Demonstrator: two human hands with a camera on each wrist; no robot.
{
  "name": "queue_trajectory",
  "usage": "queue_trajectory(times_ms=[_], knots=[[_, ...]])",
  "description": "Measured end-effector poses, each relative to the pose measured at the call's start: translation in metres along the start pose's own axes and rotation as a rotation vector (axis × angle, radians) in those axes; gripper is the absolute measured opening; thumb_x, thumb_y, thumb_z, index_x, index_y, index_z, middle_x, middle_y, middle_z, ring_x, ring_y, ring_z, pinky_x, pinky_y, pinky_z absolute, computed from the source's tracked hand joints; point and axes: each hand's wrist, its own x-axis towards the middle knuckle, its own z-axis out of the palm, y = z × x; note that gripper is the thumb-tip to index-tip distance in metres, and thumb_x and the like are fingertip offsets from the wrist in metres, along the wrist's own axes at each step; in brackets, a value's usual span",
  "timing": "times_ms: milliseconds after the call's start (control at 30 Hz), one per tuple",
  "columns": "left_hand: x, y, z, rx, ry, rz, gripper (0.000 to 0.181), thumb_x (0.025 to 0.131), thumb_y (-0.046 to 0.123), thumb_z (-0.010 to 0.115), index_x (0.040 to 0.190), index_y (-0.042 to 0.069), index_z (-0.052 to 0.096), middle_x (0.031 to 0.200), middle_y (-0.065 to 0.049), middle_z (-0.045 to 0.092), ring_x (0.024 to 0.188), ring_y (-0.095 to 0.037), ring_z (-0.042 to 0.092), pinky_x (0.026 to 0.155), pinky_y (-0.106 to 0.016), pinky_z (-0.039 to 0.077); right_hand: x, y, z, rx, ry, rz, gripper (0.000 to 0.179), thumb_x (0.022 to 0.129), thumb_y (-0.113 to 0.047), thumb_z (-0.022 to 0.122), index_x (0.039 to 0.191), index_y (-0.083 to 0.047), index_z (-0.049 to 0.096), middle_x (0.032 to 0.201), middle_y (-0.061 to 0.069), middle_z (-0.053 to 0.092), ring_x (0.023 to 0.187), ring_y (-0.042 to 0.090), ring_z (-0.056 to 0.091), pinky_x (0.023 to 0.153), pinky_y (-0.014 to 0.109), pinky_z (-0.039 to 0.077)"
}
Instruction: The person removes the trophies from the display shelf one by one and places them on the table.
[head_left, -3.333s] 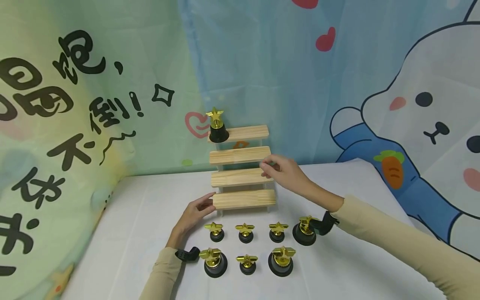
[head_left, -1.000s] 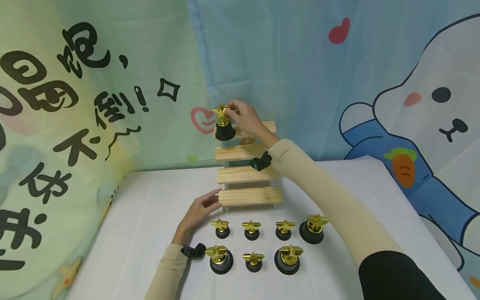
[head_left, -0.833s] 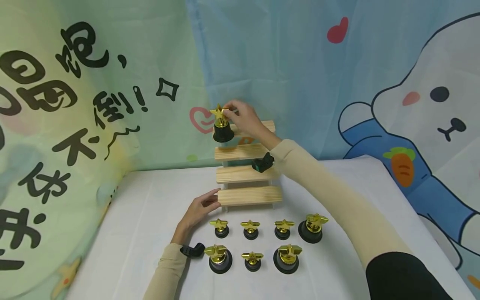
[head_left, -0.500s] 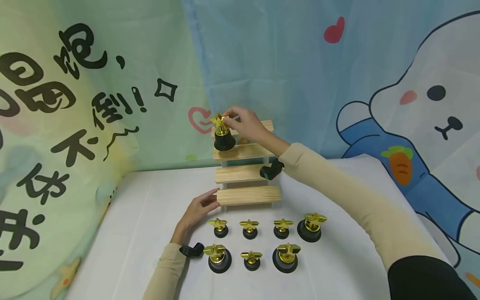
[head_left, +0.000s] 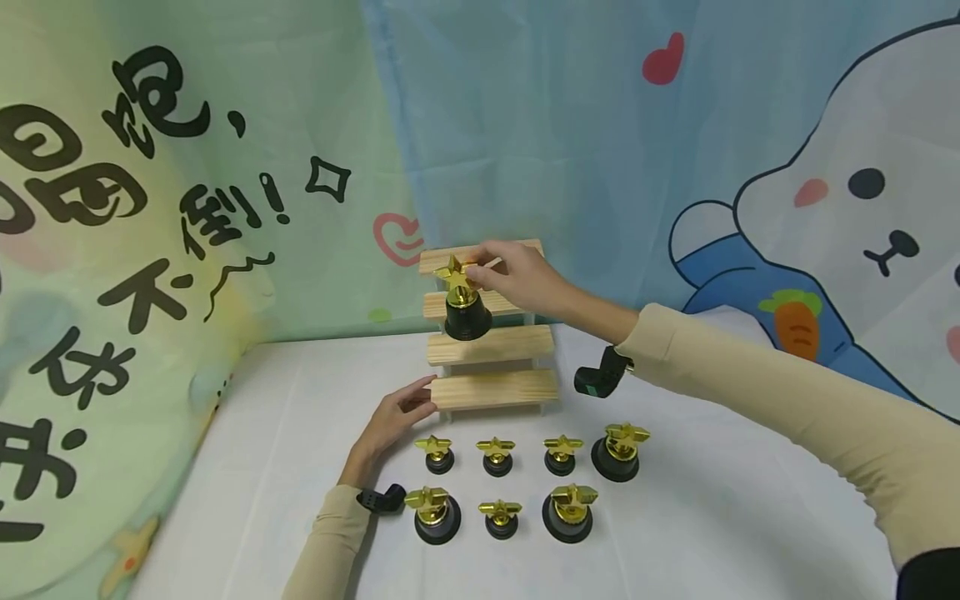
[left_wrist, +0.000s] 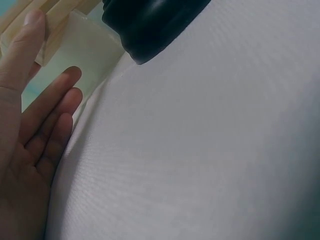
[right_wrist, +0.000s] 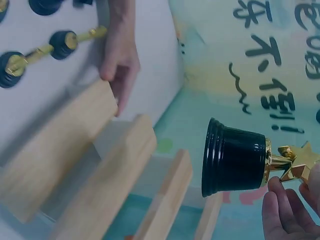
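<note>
My right hand (head_left: 525, 279) pinches the gold star top of a trophy cup (head_left: 467, 310) with a black base. The trophy is upright in the air, in front of the upper steps of a four-step wooden display rack (head_left: 491, 346). In the right wrist view, the black base (right_wrist: 235, 157) is apart from the planks. My left hand (head_left: 393, 421) holds the left end of the lowest plank (head_left: 495, 390). In the left wrist view, the thumb lies on the plank end (left_wrist: 55, 30) and the index finger is partly hidden behind it; the other fingers stay off the wood.
Several more star trophies stand in two rows before the rack, among them a large one at the right (head_left: 617, 454) and a small one at the front (head_left: 501, 518). A white cloth (head_left: 697, 500) covers the table. A printed curtain (head_left: 525, 125) hangs behind.
The right hand, earlier bare beside the rack, has taken the trophy from the top step's left end and brought it forward, down and slightly right. The left hand stays on the rack.
</note>
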Motion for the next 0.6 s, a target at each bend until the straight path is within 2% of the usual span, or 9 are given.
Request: queue_trajectory(times_ms=[133,167,333,400,600], knots=[[0.0,-0.002,0.0,-0.001,0.001,-0.001,0.055,0.091,0.031,0.068,0.142,0.022,0.051,0.122,-0.011,0.068,0.111,-0.022,0.064,0.096,-0.033,0.05,-0.018,0.0,-0.001,0.014,-0.012,0.003,0.031,0.1,-0.027,0.054,0.124,-0.009,0.06,0.115,0.01,0.064,0.102,0.027,0.068,0.089,0.039,0.055],[-0.002,0.002,0.0,0.0,-0.005,0.001,0.055,0.091,0.029,0.068,0.143,0.02,0.05,0.123,-0.013,0.067,0.112,-0.024,0.064,0.097,-0.035,0.05,-0.022,0.001,-0.001,0.014,-0.014,0.004,0.03,0.1,-0.027,0.054,0.124,-0.009,0.06,0.115,0.01,0.064,0.101,0.027,0.069,0.089,0.039,0.055],[-0.002,0.001,0.001,-0.002,-0.003,-0.007,0.055,0.091,0.03,0.068,0.142,0.021,0.05,0.123,-0.013,0.067,0.114,-0.026,0.063,0.099,-0.041,0.049,-0.048,0.003,-0.002,0.025,-0.02,0.009,0.028,0.099,-0.026,0.056,0.121,-0.01,0.062,0.118,0.01,0.063,0.096,0.023,0.071,0.087,0.037,0.056],[0.0,-0.003,0.001,0.005,0.004,-0.01,0.055,0.09,0.032,0.069,0.142,0.024,0.051,0.122,-0.011,0.068,0.113,-0.024,0.064,0.099,-0.039,0.049,-0.059,0.004,-0.002,0.042,-0.024,0.01,0.027,0.099,-0.024,0.057,0.121,-0.009,0.062,0.117,0.011,0.064,0.095,0.023,0.071,0.087,0.036,0.056],[0.001,-0.001,0.0,0.003,0.004,-0.006,0.054,0.09,0.033,0.069,0.141,0.025,0.051,0.123,-0.01,0.068,0.113,-0.023,0.064,0.097,-0.035,0.05,-0.089,0.002,-0.004,0.079,-0.06,0.029,0.025,0.098,-0.023,0.059,0.118,-0.009,0.063,0.113,0.01,0.066,0.092,0.02,0.071,0.085,0.033,0.057]])
